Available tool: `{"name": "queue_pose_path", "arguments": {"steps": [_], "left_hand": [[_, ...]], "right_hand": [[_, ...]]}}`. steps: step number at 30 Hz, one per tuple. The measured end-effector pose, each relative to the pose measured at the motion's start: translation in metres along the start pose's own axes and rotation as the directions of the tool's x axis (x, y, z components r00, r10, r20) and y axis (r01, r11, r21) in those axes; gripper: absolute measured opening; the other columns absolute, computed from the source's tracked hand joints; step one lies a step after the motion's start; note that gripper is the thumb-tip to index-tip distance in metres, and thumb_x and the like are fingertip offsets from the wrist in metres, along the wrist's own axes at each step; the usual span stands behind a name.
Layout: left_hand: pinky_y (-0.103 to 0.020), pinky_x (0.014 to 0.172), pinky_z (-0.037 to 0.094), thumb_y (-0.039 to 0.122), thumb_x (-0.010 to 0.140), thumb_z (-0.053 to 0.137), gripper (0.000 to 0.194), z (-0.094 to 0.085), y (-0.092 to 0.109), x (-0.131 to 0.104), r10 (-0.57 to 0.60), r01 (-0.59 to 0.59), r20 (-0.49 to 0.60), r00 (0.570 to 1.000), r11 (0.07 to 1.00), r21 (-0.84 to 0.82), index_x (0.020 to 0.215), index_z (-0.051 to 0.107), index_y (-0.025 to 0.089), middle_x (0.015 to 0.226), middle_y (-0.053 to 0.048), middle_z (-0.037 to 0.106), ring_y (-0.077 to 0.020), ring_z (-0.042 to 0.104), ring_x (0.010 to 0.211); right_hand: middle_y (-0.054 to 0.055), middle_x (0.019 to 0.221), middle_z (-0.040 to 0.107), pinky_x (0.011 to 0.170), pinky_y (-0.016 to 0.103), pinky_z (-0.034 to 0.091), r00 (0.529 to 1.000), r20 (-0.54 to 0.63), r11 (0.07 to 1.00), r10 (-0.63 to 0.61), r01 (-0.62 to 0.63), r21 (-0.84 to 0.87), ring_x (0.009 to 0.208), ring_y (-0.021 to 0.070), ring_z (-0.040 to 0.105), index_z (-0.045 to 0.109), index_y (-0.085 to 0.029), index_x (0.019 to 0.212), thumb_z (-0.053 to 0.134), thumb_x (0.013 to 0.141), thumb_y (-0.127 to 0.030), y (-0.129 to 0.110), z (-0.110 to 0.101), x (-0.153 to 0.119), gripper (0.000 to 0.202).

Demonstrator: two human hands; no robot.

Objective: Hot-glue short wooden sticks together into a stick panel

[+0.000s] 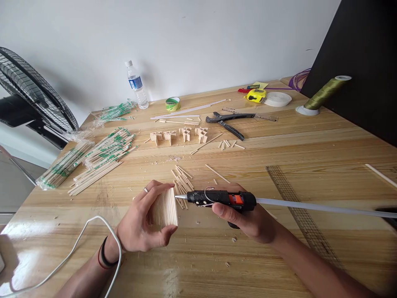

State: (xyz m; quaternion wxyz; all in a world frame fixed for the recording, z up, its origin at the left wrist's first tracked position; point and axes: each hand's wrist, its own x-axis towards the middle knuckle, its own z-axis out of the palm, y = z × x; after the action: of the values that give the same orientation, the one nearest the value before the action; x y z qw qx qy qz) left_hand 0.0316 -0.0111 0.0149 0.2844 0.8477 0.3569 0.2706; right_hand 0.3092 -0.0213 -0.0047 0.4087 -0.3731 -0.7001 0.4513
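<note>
My left hand holds a panel of short wooden sticks lying side by side, fingers on its top edge and thumb along the bottom. My right hand grips a black glue gun with an orange part and a long white glue stick running out of its back. The gun's metal nozzle points left and sits at the panel's right edge; whether it touches cannot be told. Behind the panel, loose cut sticks lie on the wooden table.
Several small stick structures stand behind, near a black cutter. Wrapped stick bundles, a bottle and a fan are left. A clear ruler, yellow tape measure and thread spool are right. A white cable crosses my left wrist.
</note>
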Motion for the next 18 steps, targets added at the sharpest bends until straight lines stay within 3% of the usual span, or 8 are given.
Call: {"name": "queue_pose_path", "arguments": {"steps": [12,18], "left_hand": [[-0.039,0.082,0.050,0.034,0.082,0.072,0.068,-0.0005,0.0015,-0.0019,0.009,-0.009,0.026,1.000,1.000,0.007,0.144,0.048,0.022,0.114,-0.010,0.060,-0.0264,0.058,0.096],[-0.041,0.088,0.050,0.031,0.081,0.073,0.072,-0.0016,0.0005,-0.0044,0.003,-0.001,0.058,0.998,1.000,-0.027,0.147,0.046,0.024,0.120,-0.010,0.060,-0.0280,0.060,0.103]], "right_hand": [[0.001,0.060,0.048,0.058,0.033,0.044,0.999,0.005,0.999,0.053,-0.053,0.011,0.064,0.0209,0.049,0.067,-0.026,0.077,0.059,0.095,-0.066,-0.0004,-0.0017,-0.0005,0.044],[-0.004,0.061,0.037,0.057,0.031,0.035,0.999,0.041,0.998,0.027,-0.030,0.060,0.057,0.0148,0.037,0.049,-0.023,0.066,0.055,0.100,-0.058,-0.0066,-0.0009,0.0041,0.049]]}}
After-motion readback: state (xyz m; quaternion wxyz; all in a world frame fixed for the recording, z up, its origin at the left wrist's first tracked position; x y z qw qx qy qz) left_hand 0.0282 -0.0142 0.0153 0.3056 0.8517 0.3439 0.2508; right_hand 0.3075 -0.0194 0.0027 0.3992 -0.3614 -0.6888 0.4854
